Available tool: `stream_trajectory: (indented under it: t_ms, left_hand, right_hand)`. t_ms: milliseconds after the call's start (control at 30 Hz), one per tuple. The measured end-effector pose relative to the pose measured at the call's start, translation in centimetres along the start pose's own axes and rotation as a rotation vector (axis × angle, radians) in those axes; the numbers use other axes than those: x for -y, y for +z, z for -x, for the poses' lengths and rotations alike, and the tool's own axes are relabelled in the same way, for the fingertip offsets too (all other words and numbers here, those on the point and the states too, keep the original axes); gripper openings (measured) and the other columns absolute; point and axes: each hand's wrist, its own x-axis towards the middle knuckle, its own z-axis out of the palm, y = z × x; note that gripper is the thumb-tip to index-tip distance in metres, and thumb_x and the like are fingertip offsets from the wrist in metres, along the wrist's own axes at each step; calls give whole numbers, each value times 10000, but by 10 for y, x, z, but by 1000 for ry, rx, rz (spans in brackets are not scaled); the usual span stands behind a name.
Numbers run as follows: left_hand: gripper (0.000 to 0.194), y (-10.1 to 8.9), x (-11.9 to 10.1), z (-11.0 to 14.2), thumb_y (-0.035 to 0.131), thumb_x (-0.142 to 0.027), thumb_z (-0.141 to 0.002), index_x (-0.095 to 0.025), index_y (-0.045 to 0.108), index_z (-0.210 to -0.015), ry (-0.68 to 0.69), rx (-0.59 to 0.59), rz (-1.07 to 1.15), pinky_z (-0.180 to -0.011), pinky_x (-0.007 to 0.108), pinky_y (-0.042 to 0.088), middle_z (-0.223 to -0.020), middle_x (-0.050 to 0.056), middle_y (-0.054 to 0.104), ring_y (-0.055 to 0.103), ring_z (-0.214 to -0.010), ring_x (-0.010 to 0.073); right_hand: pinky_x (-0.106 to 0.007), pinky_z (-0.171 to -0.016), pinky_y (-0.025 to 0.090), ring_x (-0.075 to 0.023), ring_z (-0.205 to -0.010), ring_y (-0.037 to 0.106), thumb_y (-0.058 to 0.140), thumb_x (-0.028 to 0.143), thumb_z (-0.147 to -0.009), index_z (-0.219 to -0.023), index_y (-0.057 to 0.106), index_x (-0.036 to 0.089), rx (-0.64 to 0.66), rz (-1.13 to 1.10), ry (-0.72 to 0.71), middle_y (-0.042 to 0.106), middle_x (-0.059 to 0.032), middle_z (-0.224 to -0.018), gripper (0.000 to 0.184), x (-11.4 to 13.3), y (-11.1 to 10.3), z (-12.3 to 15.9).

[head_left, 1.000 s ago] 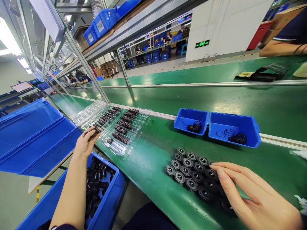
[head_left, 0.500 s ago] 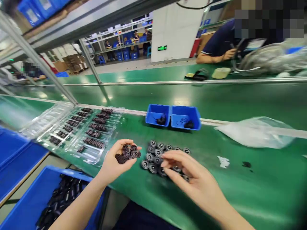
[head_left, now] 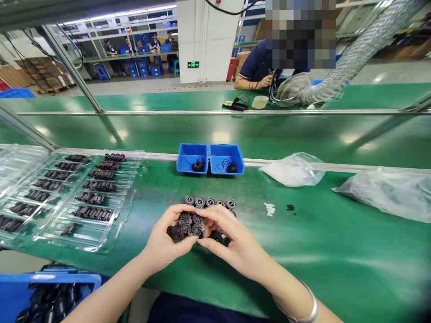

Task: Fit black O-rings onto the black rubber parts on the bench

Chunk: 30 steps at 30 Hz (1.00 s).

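My left hand (head_left: 164, 240) is closed around a cluster of small black impellers (head_left: 186, 226) with curved, swirling vanes. My right hand (head_left: 232, 240) reaches against the right side of that cluster, its thumb and fingertips gripping the edge. Beneath and behind both hands, several round black parts with ringed tops (head_left: 209, 202) stand in rows on the green table; the hands hide many of them. To the left lie clear plastic trays (head_left: 116, 224) with more dark pieces (head_left: 92, 214) lined up in their slots.
Two blue bins (head_left: 226, 157) with black rings stand behind the hands. Clear bags (head_left: 292, 169), small white pieces (head_left: 269, 208) and black bits (head_left: 290, 207) lie rightward. A blue crate (head_left: 20, 287) of black parts sits lower left. Another person (head_left: 256, 67) works across the table.
My right hand has moved left from over the ringed parts to the impellers in my left hand. The view has turned right.
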Motion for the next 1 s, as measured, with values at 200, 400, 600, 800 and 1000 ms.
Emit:
stream_trajectory:
  t_ms: [200,400,600,800,1000]
  left_hand:
    - [493,-4,6,1,688,-94,-799,-300,554,-1226,7,25,38,-949,284,505,-1188,31,605,629,-1095,191]
    - [510,-8,7,3,715,-111,-792,-305,547,-1233,-25,38,54,-905,268,525,-1163,22,640,657,-1032,177]
    - [551,-9,7,6,666,-42,-779,-319,577,-1247,125,11,-92,-1056,373,454,-1287,45,625,588,-1219,237]
    - [517,-8,4,8,669,-56,-769,-279,595,-1230,161,-4,-96,-1046,429,459,-1236,82,648,596,-1196,267]
    - [386,-4,2,8,728,-118,-766,-261,639,-1113,-39,65,87,-894,323,516,-985,25,679,658,-973,206]
  right_hand:
    - [-350,-899,547,-171,-948,592,651,259,-926,-1405,482,309,31,-11,31,535,-58,-1060,511,-3,-1,-5]
    - [-345,-903,563,-168,-956,600,630,276,-938,-1400,496,303,23,-44,69,522,-77,-1108,482,-2,3,-3]
    - [-332,-907,569,-206,-1137,581,614,242,-944,-1415,483,333,40,-52,49,497,-106,-1352,497,1,4,-3]
    - [-312,-827,573,-150,-918,632,603,264,-953,-1320,569,301,66,-88,43,553,-97,-1274,371,3,0,-4]
    - [-269,-706,529,-140,-797,575,755,343,-838,-960,639,219,-26,-157,174,581,-37,-939,209,5,-3,-4]
